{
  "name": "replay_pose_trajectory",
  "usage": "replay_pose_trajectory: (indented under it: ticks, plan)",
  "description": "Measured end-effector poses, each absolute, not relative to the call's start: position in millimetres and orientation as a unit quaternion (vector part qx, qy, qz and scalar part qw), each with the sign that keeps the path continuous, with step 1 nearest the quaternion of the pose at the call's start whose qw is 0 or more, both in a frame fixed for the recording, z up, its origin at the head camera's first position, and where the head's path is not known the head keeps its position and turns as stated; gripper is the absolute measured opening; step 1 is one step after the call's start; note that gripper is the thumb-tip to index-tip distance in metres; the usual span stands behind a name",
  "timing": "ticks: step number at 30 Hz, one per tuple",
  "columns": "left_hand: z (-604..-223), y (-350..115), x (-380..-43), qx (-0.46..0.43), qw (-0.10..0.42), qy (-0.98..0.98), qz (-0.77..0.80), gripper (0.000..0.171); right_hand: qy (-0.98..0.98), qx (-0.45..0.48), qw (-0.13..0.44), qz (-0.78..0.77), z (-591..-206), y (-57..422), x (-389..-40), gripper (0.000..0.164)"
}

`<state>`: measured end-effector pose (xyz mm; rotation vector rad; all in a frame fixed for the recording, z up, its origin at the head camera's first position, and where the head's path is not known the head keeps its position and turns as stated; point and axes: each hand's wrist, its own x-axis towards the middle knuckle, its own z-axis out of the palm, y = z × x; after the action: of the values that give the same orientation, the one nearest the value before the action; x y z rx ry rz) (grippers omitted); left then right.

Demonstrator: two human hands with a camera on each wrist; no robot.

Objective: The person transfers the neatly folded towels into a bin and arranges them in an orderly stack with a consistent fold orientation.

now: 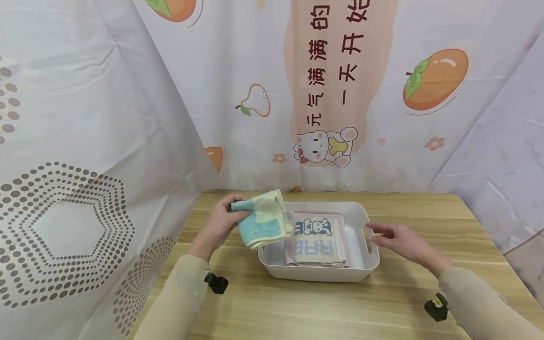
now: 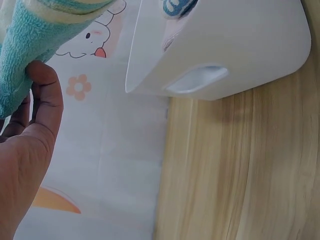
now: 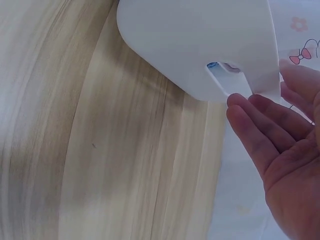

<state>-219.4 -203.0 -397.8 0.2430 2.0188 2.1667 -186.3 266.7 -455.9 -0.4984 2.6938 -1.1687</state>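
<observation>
My left hand pinches a folded towel, turquoise and cream, between thumb and fingers. The towel is held up over the left end of a white plastic basket and hides part of its rim. Inside the basket lies a small stack of folded towels, with a blue rabbit design on top and pink cloth showing round its edges. At the basket's right end, the fingertips of my right hand are right at the rim by the handle hole, loosely extended.
The basket stands on a light wood-grain table. A white curtain printed with fruit and lettering hangs behind the table, and a dotted white curtain hangs at the left. Dark wrist cameras sit at both sleeves.
</observation>
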Motion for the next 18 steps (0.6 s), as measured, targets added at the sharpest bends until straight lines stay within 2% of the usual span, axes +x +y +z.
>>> replay_pose_trajectory:
  ticks: [13, 18]
  plan:
    - [-403.2, -192.0, -221.4, 0.09, 0.099, 0.671, 0.729, 0.031, 0.928, -0.161, -0.011, -0.336, -443.4, 262.2, -191.1, 0.037]
    - [-402.9, -188.6, -221.6, 0.093, 0.108, 0.672, 0.727, 0.033, 0.926, -0.17, -0.028, -0.337, -437.7, 256.8, -192.1, 0.039]
